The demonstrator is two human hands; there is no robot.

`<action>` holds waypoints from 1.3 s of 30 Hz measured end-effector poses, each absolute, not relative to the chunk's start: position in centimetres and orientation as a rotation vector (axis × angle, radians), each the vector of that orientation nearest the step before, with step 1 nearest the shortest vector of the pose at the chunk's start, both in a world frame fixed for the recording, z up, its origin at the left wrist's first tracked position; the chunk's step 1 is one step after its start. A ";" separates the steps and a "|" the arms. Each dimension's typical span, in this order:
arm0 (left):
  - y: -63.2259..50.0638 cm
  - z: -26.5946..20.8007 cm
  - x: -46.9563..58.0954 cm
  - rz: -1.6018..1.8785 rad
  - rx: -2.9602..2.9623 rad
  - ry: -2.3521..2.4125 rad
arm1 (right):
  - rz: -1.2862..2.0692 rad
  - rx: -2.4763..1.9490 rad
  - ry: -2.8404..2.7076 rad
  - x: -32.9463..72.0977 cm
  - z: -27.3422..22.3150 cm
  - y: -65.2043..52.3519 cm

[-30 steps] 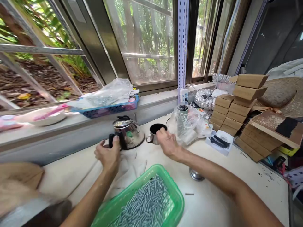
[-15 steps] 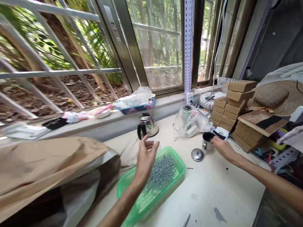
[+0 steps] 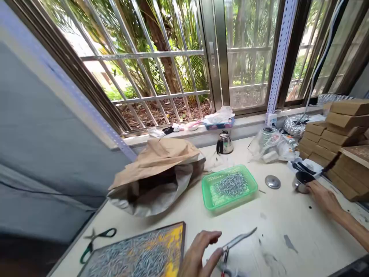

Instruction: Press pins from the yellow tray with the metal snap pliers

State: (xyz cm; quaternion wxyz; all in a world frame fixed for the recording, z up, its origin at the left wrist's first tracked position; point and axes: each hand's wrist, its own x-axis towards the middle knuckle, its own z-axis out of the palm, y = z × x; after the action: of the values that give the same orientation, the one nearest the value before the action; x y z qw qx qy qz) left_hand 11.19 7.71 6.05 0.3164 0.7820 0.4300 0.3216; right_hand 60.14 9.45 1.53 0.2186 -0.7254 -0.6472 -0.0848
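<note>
My left hand (image 3: 201,254) is low in the view, thumb and fingers apart, with nothing visible between them. Close to its fingertips lie a thin grey metal tool (image 3: 240,238) and a red-handled tool (image 3: 225,261), partly hidden. Left of this hand is a dark-edged tray (image 3: 183,234) with a yellow bottom, spread with many small grey metal pins. At the right, my right hand (image 3: 324,198) has its fingers closed at the side of a small metal cup (image 3: 300,186) standing on the table. A round metal lid (image 3: 272,182) lies left of the cup.
A green basket (image 3: 207,196) holding more metal pins sits mid-table. Behind it stands a small glass pot (image 3: 226,143). A large brown paper bag (image 3: 164,154) and green-handled scissors (image 3: 93,240) are at left. Cardboard boxes (image 3: 331,134) and a plastic bag (image 3: 268,148) occupy the right back.
The view has swung left and down, bringing the pin tray and scissors into sight. My left hand has moved from above the green basket to beside the tray. My right hand stays at the cup.
</note>
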 end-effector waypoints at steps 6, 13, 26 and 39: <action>6.8 4.6 10.6 0.876 2.297 1.180 | -0.547 -2.056 -1.718 56.6 3.9 8.8; 6.3 -0.3 14.2 0.757 2.455 1.158 | -0.231 -1.748 -2.016 47.9 3.9 11.0; -1.7 -2.7 9.3 1.193 2.169 1.515 | 0.254 -1.284 -2.569 35.8 -2.8 0.6; -3.1 -2.0 2.0 1.091 2.220 1.970 | -0.243 -1.244 -2.343 37.2 -7.6 0.6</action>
State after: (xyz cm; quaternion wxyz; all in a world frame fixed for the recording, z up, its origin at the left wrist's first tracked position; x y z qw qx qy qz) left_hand 1.96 -3.15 -2.03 -0.0106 0.7020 0.6230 0.3449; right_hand 37.25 0.62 -7.59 0.2365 -0.4538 -0.8546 -0.0887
